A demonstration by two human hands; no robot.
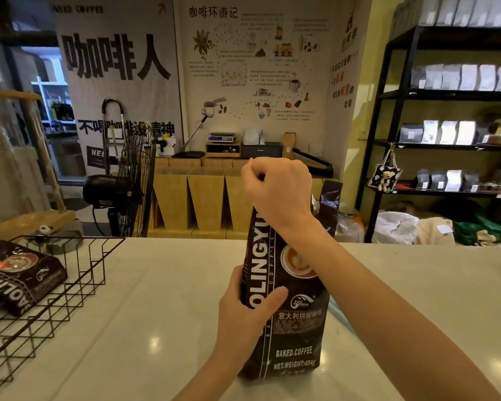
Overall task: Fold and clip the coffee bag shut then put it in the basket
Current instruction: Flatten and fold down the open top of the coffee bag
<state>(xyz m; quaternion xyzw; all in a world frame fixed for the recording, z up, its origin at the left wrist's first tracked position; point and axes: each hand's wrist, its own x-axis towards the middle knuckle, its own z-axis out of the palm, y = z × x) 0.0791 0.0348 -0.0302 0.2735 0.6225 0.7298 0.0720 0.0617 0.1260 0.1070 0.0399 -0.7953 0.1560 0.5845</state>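
A tall dark coffee bag [294, 328] with white lettering stands upright on the white counter [156, 314], centre of view. My left hand [243, 311] wraps its lower left side, thumb across the front. My right hand [278, 189] is closed on the bag's top left part, hiding it; the top right corner [331, 198] sticks up unfolded. No clip is visible. A black wire basket [78, 279] sits at the left of the counter.
Another dark coffee bag [18, 273] lies flat inside the basket. Beyond the counter stand a black fan [128, 183], wooden bins [203, 198] and, on the right, black shelving [446, 140] with bags.
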